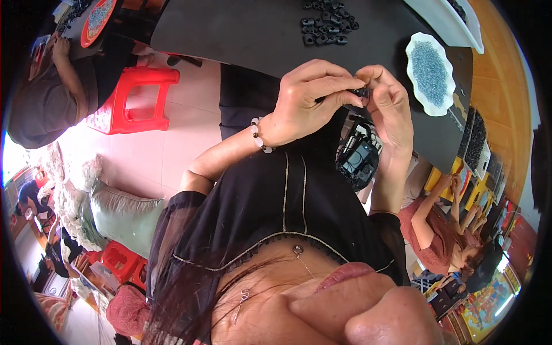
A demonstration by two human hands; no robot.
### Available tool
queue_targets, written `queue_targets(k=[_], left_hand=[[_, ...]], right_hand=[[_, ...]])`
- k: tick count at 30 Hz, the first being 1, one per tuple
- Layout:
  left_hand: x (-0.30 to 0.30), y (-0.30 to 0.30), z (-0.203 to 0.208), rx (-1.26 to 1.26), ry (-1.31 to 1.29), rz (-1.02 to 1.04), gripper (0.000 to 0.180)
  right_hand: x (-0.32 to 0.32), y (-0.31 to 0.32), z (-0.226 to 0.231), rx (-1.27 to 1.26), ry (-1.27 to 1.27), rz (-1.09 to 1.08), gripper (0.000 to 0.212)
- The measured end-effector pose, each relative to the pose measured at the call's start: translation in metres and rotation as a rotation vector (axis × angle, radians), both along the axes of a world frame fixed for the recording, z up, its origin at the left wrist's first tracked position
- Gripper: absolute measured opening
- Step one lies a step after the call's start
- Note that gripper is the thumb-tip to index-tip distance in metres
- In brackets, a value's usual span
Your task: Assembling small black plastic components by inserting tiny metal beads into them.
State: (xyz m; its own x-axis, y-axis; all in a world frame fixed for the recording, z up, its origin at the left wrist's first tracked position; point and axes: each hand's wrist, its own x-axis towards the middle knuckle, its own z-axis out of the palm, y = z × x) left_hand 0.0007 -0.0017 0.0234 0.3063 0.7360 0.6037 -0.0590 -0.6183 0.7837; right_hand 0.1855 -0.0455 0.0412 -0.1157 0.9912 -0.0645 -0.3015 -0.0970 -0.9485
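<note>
My left hand (pixel 307 95) pinches a small, glossy black part (pixel 361 92) near the matte dark table (pixel 230 34)'s front edge; farther in lies a heap of black tubular pieces (pixel 326 26). My right hand (pixel 393 109)'s curled fingertips close on its other side. Toward the right edge, a white scalloped dish (pixel 436 111) holds fine blue-grey grains (pixel 429 72).

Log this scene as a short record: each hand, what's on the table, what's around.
Left hand: pinches a small black part
Right hand: fingers at the same part; exact grip partly hidden
Table: dark; bears a heap of black parts and, to the right, a white dish of bluish bits
Around: red stool at left; other people on both sides
</note>
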Motion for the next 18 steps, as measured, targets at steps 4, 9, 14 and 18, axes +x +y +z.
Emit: queue_targets(k=[4, 9, 14, 18], left_hand=[[0.002, 0.002, -0.001, -0.004, -0.005, 0.002, 0.025], [0.001, 0.000, 0.000, 0.008, 0.077, 0.002, 0.029], [0.000, 0.003, -0.003, 0.129, 0.112, 0.027, 0.031], [0.000, 0.002, 0.000, 0.016, 0.101, 0.039, 0.030]], right_hand=[[-0.004, -0.005, -0.002, -0.037, 0.155, 0.093, 0.057], [-0.002, -0.008, -0.017, -0.074, 0.243, 0.151, 0.053], [-0.013, -0.010, -0.012, -0.080, 0.246, 0.082, 0.047], [-0.021, -0.009, -0.006, -0.063, 0.195, -0.018, 0.041]])
